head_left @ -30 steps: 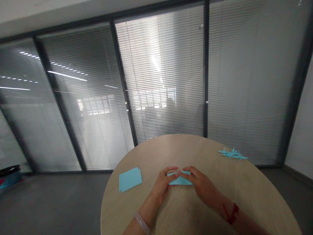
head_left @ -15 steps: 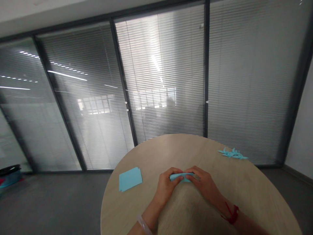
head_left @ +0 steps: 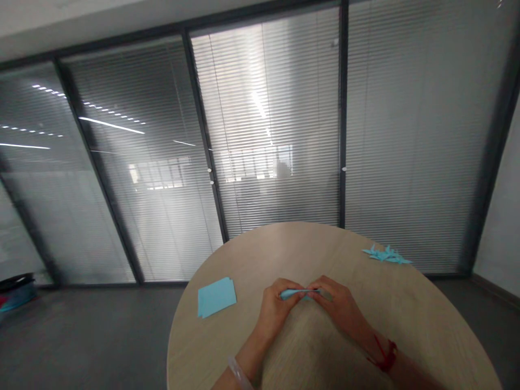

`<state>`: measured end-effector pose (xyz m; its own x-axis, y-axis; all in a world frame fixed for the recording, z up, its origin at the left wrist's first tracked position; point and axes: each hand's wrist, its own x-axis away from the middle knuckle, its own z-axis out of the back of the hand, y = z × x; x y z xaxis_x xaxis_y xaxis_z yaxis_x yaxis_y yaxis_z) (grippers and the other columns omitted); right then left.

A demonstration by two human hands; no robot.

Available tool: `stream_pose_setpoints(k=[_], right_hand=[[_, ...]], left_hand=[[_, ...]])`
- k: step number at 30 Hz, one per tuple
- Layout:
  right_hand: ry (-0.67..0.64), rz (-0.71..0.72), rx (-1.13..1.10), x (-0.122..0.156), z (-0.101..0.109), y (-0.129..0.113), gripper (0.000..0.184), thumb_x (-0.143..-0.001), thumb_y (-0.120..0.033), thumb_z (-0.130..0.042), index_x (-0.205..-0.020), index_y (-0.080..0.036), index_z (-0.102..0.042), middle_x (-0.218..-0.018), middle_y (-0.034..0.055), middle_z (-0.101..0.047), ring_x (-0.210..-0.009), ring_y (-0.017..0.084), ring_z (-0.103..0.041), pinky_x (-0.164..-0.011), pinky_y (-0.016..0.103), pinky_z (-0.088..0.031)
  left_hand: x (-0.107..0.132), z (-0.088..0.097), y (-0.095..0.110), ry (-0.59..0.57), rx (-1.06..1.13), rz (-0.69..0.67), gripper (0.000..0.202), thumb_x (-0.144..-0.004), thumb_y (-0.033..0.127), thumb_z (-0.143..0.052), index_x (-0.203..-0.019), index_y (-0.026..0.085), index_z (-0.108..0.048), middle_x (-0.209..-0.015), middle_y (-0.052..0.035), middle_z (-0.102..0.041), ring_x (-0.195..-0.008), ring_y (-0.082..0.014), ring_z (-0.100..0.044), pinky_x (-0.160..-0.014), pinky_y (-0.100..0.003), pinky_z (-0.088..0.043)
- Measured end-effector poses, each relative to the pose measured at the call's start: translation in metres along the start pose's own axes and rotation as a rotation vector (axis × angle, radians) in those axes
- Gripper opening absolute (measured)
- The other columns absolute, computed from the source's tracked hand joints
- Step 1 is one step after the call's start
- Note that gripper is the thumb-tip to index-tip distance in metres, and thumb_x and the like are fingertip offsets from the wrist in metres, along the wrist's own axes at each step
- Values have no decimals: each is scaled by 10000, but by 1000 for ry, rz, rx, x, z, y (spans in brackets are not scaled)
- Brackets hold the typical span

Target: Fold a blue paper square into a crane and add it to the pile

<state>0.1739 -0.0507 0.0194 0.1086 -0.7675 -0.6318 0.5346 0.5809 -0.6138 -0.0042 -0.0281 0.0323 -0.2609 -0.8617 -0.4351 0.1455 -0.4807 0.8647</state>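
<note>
A narrow folded strip of light blue paper (head_left: pixel 294 294) is pinched between my two hands, above the middle of the round wooden table. My left hand (head_left: pixel 276 309) grips its left end. My right hand (head_left: pixel 337 306) grips its right end, and the fingertips of both hands nearly meet over the fold. Much of the strip is hidden by my fingers. A small stack of light blue paper squares (head_left: pixel 216 297) lies on the table to the left of my left hand, not touching it.
Several folded blue paper cranes (head_left: pixel 385 254) lie near the far right rim of the round table (head_left: pixel 309 238). Glass partitions with blinds (head_left: pixel 268 119) stand behind it. A dark bag (head_left: pixel 16 295) sits on the grey floor at the left.
The blue paper has gone from a wider folded shape to a thin, flattened strip. My hands have closed in on it and moved nearer together.
</note>
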Motion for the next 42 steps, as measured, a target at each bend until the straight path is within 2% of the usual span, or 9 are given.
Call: stream_pose_setpoints(k=[5,14,20,27,30,33,36,39,42], right_hand=[[-10,-4,-6,0,1,3,228,-872,-394,-526,-793,-228,-661,-792,32,-688,-774,192,-637,-721,298,-499],[7,-107,-84,-2,6,4,224,-843,-400,-550,-804,-205,-654,-808,26,-680,-799,191,-626,-731,273,-467],[43,-186,-159,-4,8,4,245,-821,-425,-555,-807,-197,-641,-815,32,-675,-800,195,-618,-738,266,-457],[72,-311,-288,-6,6,14,295,-760,-463,-592,-800,-174,-640,-732,19,-643,-685,178,-587,-632,255,-439],[60,-347,-386,-7,5,18,316,-721,-472,-629,-782,-163,-636,-721,23,-636,-679,179,-582,-623,255,-436],[21,-389,-467,-7,3,18,329,-694,-478,-655,-775,-160,-634,-721,28,-638,-684,184,-585,-622,260,-440],[-4,-423,-506,-7,2,19,344,-680,-489,-666,-775,-159,-633,-705,25,-636,-665,182,-581,-606,262,-439],[-24,-403,-494,-8,1,19,349,-677,-494,-666,-772,-159,-640,-699,25,-642,-663,184,-583,-609,265,-443],[-68,-349,-458,-7,-1,17,323,-707,-472,-652,-780,-157,-662,-736,35,-665,-704,190,-598,-650,267,-453]], left_hand=[[-2,1,0,17,12,8,108,-695,303,-727,-724,203,-755,-782,-66,-698,-795,-222,-620,-755,-295,-450],[-8,5,-2,100,-25,80,179,-682,355,-721,-735,185,-743,-783,-64,-711,-763,-215,-614,-701,-284,-443],[-11,9,5,142,95,166,201,-660,361,-718,-685,163,-701,-642,-16,-673,-603,-165,-585,-581,-248,-422],[-14,15,0,202,229,142,260,-672,409,-716,-686,152,-676,-703,-23,-657,-734,-174,-603,-726,-273,-483],[-13,12,0,165,349,197,319,-714,458,-675,-822,159,-657,-808,-43,-675,-803,-186,-620,-718,-288,-507],[-12,6,0,52,414,260,447,-651,428,-744,-991,176,-602,-839,-43,-687,-782,-196,-636,-670,-306,-526],[-10,-1,-2,-75,386,283,456,-550,346,-818,-906,153,-609,-761,-32,-688,-697,-195,-642,-641,-316,-531],[-8,-4,-6,-129,271,288,325,-595,335,-777,-802,126,-639,-690,-32,-682,-617,-183,-636,-630,-313,-521],[-5,-5,-9,-177,182,291,262,-639,312,-730,-804,122,-658,-674,-32,-687,-595,-179,-634,-634,-314,-517]])
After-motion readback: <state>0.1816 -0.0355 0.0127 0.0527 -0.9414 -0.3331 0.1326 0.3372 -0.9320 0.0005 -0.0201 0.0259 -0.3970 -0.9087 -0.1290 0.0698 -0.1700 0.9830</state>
